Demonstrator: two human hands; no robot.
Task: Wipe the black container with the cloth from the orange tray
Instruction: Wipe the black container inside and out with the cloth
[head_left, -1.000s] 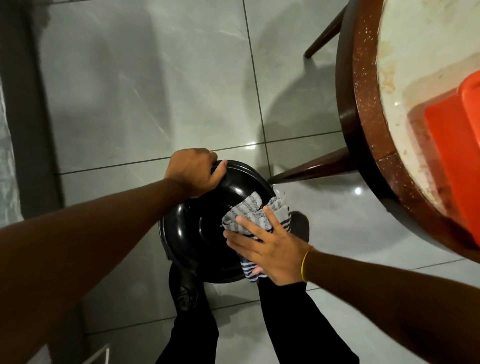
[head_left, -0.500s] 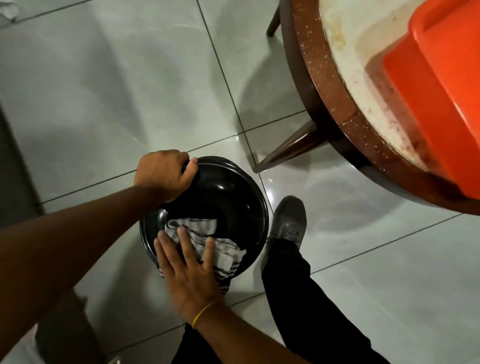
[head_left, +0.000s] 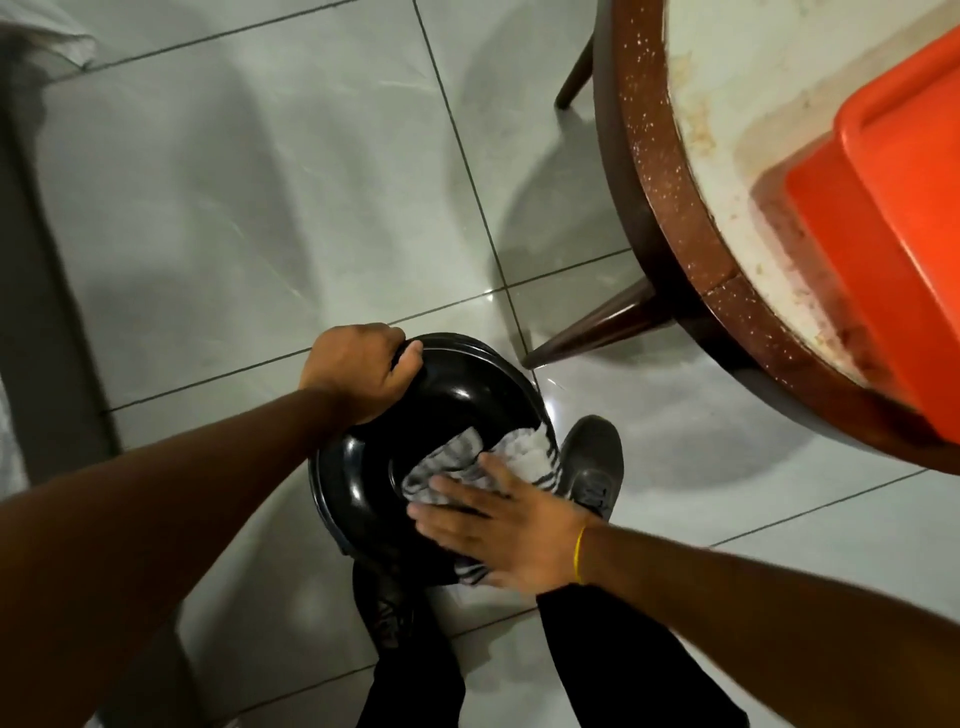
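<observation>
the left hand (head_left: 361, 369) is gripping the far-left rim of the black container (head_left: 415, 441), its fingers curled tight over the edge and the thumb pressing inside, holding the container tilted in the air above the tiled floor (head_left: 234, 218), in front of the person's legs. the container is round, glossy and dark, with a raised rim and bright glints on its curved wall; its open side is facing up toward the camera. the striped grey-and-white cloth (head_left: 498, 457) is lying against the right inner wall and spilling over the near-right rim. the right hand (head_left: 511, 535) is lying flat on it, fingers (head_left: 447, 488) spread and pointing left into the bowl, pressing rather than pinching. so the unwiped surface is lying leftward of those fingers, toward the left hand. on the right, the orange tray (head_left: 893, 249) is sitting on the bench (head_left: 691, 234), well apart.
</observation>
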